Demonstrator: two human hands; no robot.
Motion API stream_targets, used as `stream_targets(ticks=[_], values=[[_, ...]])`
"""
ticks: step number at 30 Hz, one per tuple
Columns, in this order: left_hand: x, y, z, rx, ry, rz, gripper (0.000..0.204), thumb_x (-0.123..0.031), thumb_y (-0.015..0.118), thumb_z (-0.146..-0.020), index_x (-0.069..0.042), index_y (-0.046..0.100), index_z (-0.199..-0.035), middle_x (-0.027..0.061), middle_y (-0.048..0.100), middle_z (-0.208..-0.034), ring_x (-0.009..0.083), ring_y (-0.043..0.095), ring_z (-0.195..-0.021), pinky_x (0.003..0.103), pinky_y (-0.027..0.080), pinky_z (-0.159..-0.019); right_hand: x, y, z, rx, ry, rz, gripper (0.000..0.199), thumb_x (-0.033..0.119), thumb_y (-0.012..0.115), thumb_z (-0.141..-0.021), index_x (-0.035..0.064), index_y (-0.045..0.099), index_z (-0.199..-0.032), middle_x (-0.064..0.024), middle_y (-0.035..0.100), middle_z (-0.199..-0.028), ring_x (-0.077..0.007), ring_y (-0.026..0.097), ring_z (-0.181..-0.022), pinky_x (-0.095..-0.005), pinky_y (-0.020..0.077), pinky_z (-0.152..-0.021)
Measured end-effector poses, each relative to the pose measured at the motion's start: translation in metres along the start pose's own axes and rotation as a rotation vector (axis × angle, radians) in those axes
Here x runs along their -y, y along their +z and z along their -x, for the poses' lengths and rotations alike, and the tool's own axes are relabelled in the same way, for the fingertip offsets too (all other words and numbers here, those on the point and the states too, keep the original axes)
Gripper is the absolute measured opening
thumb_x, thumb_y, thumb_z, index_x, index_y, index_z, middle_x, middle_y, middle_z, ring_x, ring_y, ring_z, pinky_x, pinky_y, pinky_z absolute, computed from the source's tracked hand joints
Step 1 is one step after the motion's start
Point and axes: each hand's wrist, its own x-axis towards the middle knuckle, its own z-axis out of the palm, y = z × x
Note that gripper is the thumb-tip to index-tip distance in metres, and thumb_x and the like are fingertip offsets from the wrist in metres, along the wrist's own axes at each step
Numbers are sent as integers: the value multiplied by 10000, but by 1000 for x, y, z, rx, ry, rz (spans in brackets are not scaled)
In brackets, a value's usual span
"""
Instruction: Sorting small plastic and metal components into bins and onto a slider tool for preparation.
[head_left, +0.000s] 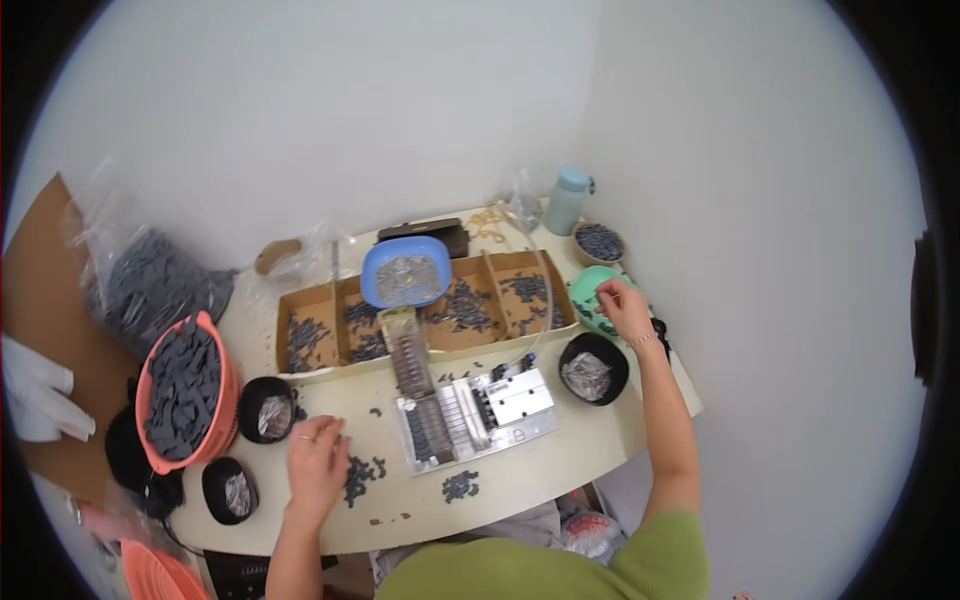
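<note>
My left hand (316,462) is over the table's near left part, fingers curled together beside a loose pile of small dark grey plastic parts (358,482). Whatever its fingertips may hold is too small to make out. At the right, my right hand (626,310) is above a green bowl (582,290) of dark parts. Its thumb and fingers are pinched together, with their contents hidden. Between my hands stands a metal assembly fixture (520,397) with a white block and rows of slots. A clear slotted chute (408,358) slopes down to it from a blue tray (370,270) of small metal pieces.
A divided cardboard box (330,372) of dark parts spans the back. Left are a coral basket (228,400), a bag of parts (160,290) and two black bowls (246,425) (212,490). Another black bowl (622,375), a bottle (567,203) and a round bowl (616,258) stand right.
</note>
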Motion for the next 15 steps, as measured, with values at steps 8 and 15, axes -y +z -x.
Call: stream_targets(ticks=[8, 15], values=[[88, -87, 65, -119, -462, -371, 87, -33, 644, -762, 10, 597, -821, 167, 582, -871, 355, 560, -810, 418, 447, -723, 139, 122, 93, 533, -720, 67, 161, 97, 634, -828, 40, 645, -978, -109, 632, -906, -273, 627, -819, -342, 513, -712], [125, -89, 102, 81, -574, -359, 89, -12, 677, -706, 16, 603, -747, 175, 587, -786, 365, 576, -759, 432, 460, -690, 152, 188, 117, 296, -1024, 436, 62, 82, 565, -719, 55, 558, -774, -73, 549, -763, -216, 597, -745, -328, 504, -655]])
